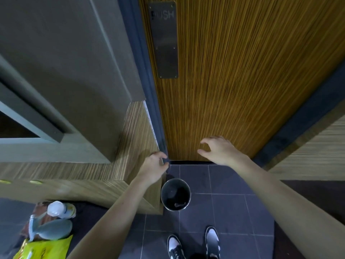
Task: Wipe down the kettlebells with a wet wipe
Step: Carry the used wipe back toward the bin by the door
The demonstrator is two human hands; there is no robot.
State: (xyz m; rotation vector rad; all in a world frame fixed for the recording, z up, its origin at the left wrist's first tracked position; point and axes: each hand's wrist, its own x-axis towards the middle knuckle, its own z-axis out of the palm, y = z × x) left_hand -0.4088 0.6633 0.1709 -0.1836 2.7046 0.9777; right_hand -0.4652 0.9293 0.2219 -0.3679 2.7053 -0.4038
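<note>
Dark grey square floor tiles [231,208] cover the ground in front of one tall wood-grain door [242,81], which carries one rectangular metal push plate [165,40] marked PUSH. One grey wall panel with a wood-grain ledge [104,171] stands at the left. Beside the ledge corner, on the tiles, stands one round metal waste bin [175,194] with a dark interior and a small pale scrap at its bottom. At lower left lies one pile of packets and plastic bottles [50,227], blurred. Two black-and-white sneakers [194,243] appear at the bottom edge.

Both bare forearms extend forward. The left hand [154,168] hovers above the bin, fingers curled, pinching a small dark item [165,161] that may be the wet wipe; identity cannot be confirmed. The right hand [217,149] is near the door's lower edge, fingers loosely spread and bent, holding nothing. No kettlebell is in view.
</note>
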